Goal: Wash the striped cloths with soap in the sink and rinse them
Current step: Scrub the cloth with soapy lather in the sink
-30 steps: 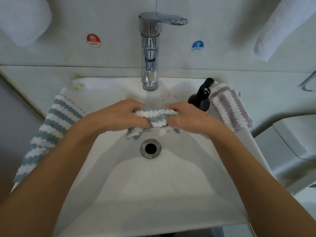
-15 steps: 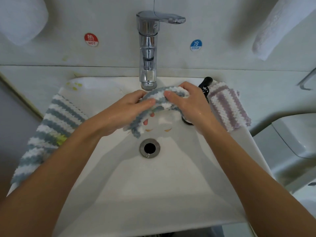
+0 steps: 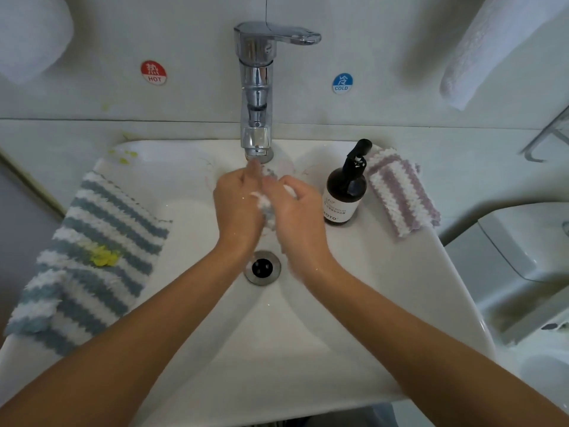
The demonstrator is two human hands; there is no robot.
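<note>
I see both hands, left hand [image 3: 238, 208] and right hand [image 3: 297, 211], squeezing the bunched cloth [image 3: 267, 208] between them right under the tap [image 3: 257, 97], so rinse water drains into the sink [image 3: 308, 318]

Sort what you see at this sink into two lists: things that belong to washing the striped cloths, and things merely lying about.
Belonging:
cloth in the hands
blue striped cloth
purple striped cloth
soap bottle
tap
sink

Lying about:
white towel
hot sticker
cold sticker
</note>
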